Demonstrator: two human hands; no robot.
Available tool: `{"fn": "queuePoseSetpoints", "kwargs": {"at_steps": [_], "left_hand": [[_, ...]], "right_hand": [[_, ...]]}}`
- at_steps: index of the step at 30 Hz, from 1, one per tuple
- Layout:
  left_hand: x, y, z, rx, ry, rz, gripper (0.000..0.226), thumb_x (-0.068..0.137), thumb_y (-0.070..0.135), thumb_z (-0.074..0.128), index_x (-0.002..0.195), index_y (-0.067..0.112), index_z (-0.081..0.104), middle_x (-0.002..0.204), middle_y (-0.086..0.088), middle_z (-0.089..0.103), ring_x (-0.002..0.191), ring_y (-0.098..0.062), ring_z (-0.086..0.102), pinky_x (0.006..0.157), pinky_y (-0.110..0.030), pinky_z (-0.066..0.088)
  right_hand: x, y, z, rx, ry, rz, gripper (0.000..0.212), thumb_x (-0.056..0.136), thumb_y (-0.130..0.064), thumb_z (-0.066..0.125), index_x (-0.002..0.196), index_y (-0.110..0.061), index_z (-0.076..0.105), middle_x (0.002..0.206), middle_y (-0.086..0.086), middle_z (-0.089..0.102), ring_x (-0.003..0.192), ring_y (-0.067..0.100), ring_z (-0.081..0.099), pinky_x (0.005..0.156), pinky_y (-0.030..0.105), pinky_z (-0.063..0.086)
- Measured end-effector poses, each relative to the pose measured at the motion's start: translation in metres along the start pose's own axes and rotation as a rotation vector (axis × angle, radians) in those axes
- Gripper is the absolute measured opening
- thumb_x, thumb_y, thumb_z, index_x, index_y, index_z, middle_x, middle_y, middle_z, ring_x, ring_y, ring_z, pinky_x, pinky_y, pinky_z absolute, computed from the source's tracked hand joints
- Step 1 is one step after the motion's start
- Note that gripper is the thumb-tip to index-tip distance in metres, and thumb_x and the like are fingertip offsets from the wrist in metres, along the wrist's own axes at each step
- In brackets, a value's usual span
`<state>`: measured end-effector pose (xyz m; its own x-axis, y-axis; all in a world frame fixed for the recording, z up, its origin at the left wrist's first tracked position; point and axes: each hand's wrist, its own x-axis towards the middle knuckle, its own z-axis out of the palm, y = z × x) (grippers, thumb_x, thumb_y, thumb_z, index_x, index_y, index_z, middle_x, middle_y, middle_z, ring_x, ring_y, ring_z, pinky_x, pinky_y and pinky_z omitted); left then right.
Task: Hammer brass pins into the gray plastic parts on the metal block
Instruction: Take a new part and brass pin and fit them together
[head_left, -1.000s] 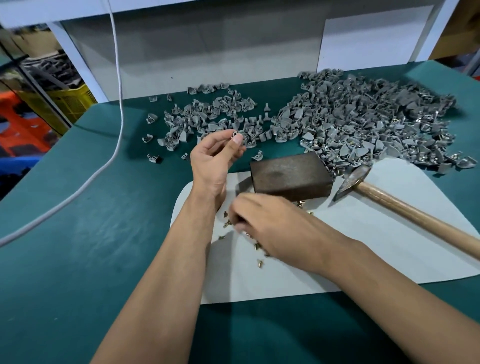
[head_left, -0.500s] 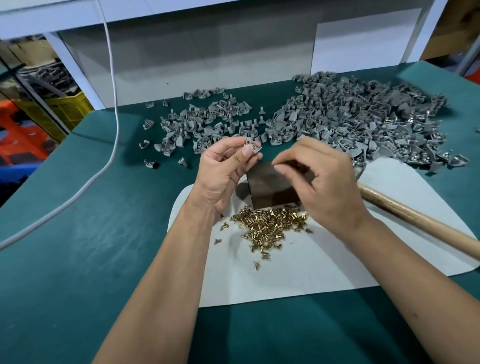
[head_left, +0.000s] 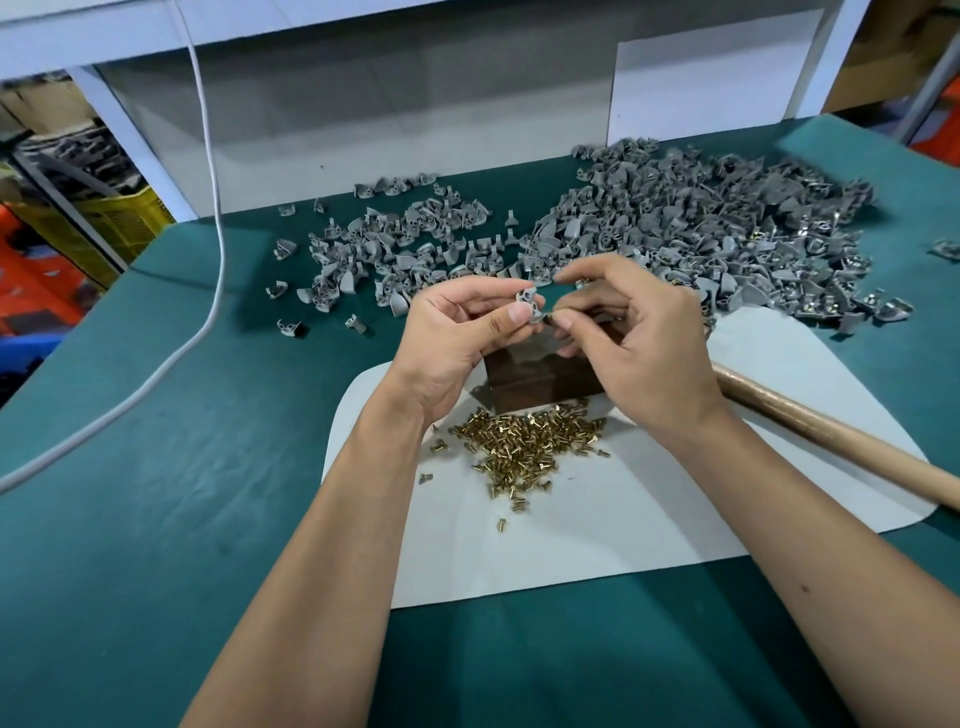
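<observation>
Gray plastic parts (head_left: 675, 218), brass pins (head_left: 524, 441) (shiny gold), teal tabletop (head_left: 156, 493), white mat (head_left: 597, 530)

You sit at a table (head_left: 156, 519) with a dark green cover. Behind it you see a grey wall panel (head_left: 389, 130) and a lighter white board (head_left: 711, 73) leaning at the right. A white frame (head_left: 130, 135) runs along the top and down the left side. A white cable (head_left: 208, 156) hangs down and lies across the table. At far left stand a yellow crate (head_left: 124, 223) and something orange (head_left: 31, 270).
</observation>
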<state>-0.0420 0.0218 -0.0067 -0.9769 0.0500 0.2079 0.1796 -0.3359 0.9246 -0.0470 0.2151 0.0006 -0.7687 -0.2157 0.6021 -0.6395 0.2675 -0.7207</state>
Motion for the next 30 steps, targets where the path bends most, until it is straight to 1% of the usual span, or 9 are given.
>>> {"fn": "queuePoseSetpoints", "kwargs": {"at_steps": [2, 7, 8, 12, 16, 21, 24, 28, 30], "left_hand": [[0.0, 0.001, 0.001, 0.014, 0.006, -0.001, 0.024, 0.076, 0.003, 0.077, 0.099, 0.008, 0.08, 0.095, -0.014, 0.078, 0.081, -0.021, 0.076, 0.073, -0.023, 0.061], [0.001, 0.002, 0.005, 0.041, 0.041, 0.011, 0.024, 0.074, 0.003, 0.078, 0.098, 0.009, 0.08, 0.093, -0.014, 0.078, 0.08, -0.021, 0.076, 0.074, -0.023, 0.062], [0.001, 0.001, 0.005, 0.046, 0.042, 0.011, 0.024, 0.074, 0.003, 0.078, 0.098, 0.009, 0.081, 0.092, -0.014, 0.078, 0.081, -0.02, 0.076, 0.074, -0.023, 0.062], [0.001, 0.001, 0.006, 0.07, 0.034, 0.008, 0.024, 0.074, 0.002, 0.078, 0.096, 0.009, 0.08, 0.088, -0.012, 0.078, 0.079, -0.019, 0.076, 0.074, -0.023, 0.062], [0.001, 0.002, 0.007, 0.079, 0.035, 0.009, 0.024, 0.073, 0.001, 0.079, 0.096, 0.007, 0.08, 0.086, -0.013, 0.078, 0.077, -0.02, 0.076, 0.074, -0.024, 0.062], [0.001, 0.001, 0.007, 0.093, 0.039, 0.011, 0.025, 0.073, 0.001, 0.079, 0.097, 0.004, 0.078, 0.085, -0.015, 0.078, 0.075, -0.022, 0.076, 0.072, -0.024, 0.062], [0.001, 0.0, 0.007, 0.112, 0.038, 0.028, 0.023, 0.072, 0.0, 0.079, 0.095, 0.003, 0.077, 0.084, -0.014, 0.078, 0.074, -0.021, 0.076, 0.07, -0.025, 0.062], [0.003, -0.001, 0.009, 0.145, 0.048, 0.064, 0.024, 0.071, 0.001, 0.081, 0.094, 0.001, 0.074, 0.083, -0.014, 0.078, 0.072, -0.021, 0.076, 0.068, -0.026, 0.062], [0.004, -0.003, 0.011, 0.154, 0.059, 0.081, 0.023, 0.07, 0.003, 0.083, 0.092, 0.004, 0.075, 0.083, -0.015, 0.078, 0.072, -0.021, 0.076, 0.069, -0.027, 0.063]], "right_hand": [[0.001, -0.001, 0.001, -0.023, 0.015, -0.013, 0.025, 0.091, -0.002, 0.073, 0.115, -0.008, 0.072, 0.093, -0.004, 0.076, 0.077, 0.007, 0.075, 0.068, 0.024, 0.062], [0.006, 0.0, 0.005, -0.165, 0.075, -0.077, 0.012, 0.09, -0.007, 0.075, 0.1, -0.009, 0.08, 0.09, -0.002, 0.077, 0.076, 0.005, 0.072, 0.075, 0.03, 0.062], [0.007, -0.001, 0.007, -0.194, 0.083, -0.098, 0.01, 0.089, -0.008, 0.075, 0.098, -0.009, 0.08, 0.091, -0.001, 0.076, 0.079, 0.007, 0.07, 0.077, 0.028, 0.06], [0.007, -0.001, 0.012, -0.225, 0.086, -0.109, 0.004, 0.089, -0.006, 0.074, 0.092, -0.005, 0.076, 0.093, 0.003, 0.067, 0.086, 0.007, 0.058, 0.079, 0.01, 0.045], [0.008, 0.0, 0.014, -0.23, 0.079, -0.065, 0.003, 0.09, -0.006, 0.072, 0.092, -0.004, 0.074, 0.092, 0.004, 0.067, 0.087, 0.01, 0.059, 0.081, 0.01, 0.042], [0.009, 0.0, 0.014, -0.235, 0.053, -0.007, 0.004, 0.091, -0.008, 0.071, 0.094, -0.007, 0.074, 0.092, 0.0, 0.068, 0.086, 0.007, 0.057, 0.08, 0.005, 0.039], [0.008, 0.0, 0.014, -0.245, 0.038, 0.025, 0.005, 0.092, -0.009, 0.07, 0.095, -0.008, 0.074, 0.092, 0.0, 0.069, 0.087, 0.011, 0.061, 0.08, 0.01, 0.042], [0.008, -0.001, 0.014, -0.273, 0.031, 0.038, 0.006, 0.094, -0.01, 0.069, 0.096, -0.006, 0.074, 0.094, 0.004, 0.071, 0.088, 0.016, 0.063, 0.082, 0.026, 0.05], [0.008, -0.003, 0.013, -0.282, 0.047, 0.035, 0.007, 0.095, -0.01, 0.068, 0.096, -0.005, 0.073, 0.093, 0.004, 0.07, 0.087, 0.015, 0.061, 0.08, 0.024, 0.049]]}}
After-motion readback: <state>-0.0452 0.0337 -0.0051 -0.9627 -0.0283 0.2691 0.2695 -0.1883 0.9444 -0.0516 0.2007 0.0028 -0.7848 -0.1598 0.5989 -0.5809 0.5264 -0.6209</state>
